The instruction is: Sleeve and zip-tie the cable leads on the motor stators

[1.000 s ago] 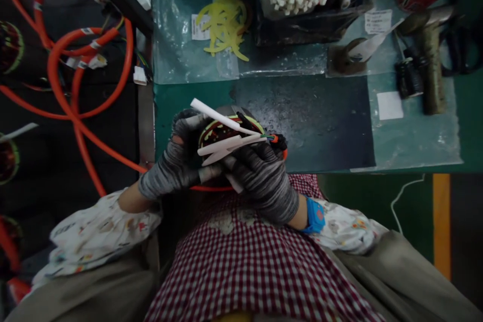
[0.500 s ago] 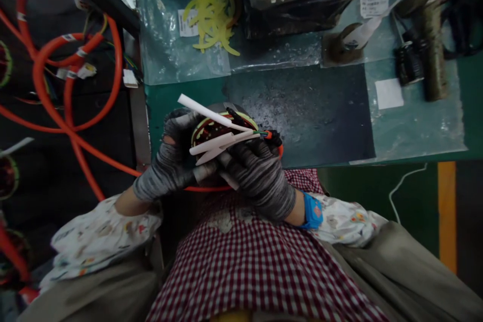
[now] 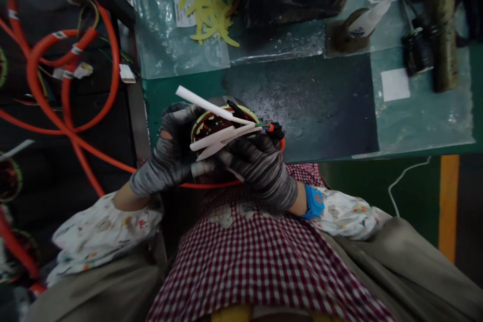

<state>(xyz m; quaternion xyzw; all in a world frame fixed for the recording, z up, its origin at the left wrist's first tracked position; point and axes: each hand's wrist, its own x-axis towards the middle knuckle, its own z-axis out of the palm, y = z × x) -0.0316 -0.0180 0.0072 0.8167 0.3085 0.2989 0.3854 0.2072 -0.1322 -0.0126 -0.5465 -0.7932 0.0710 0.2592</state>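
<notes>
Left hand (image 3: 160, 158) clamped on a coil (image 3: 216, 124); right hand (image 3: 266, 168), its grip partly hidden, apparently likewise. White tubes (image 3: 212, 139) lie between the hands.

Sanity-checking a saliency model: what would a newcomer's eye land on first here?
Probably the thick, looped bright-orange cable at the left. Next, likely the loose heap of curved yellow strips on clear plastic at the top, left of centre. Then the smooth white tubes angled across the round, dark-red part with a lime-yellow rim, between the grey-gloved left hand and grey-gloved right hand.
</notes>
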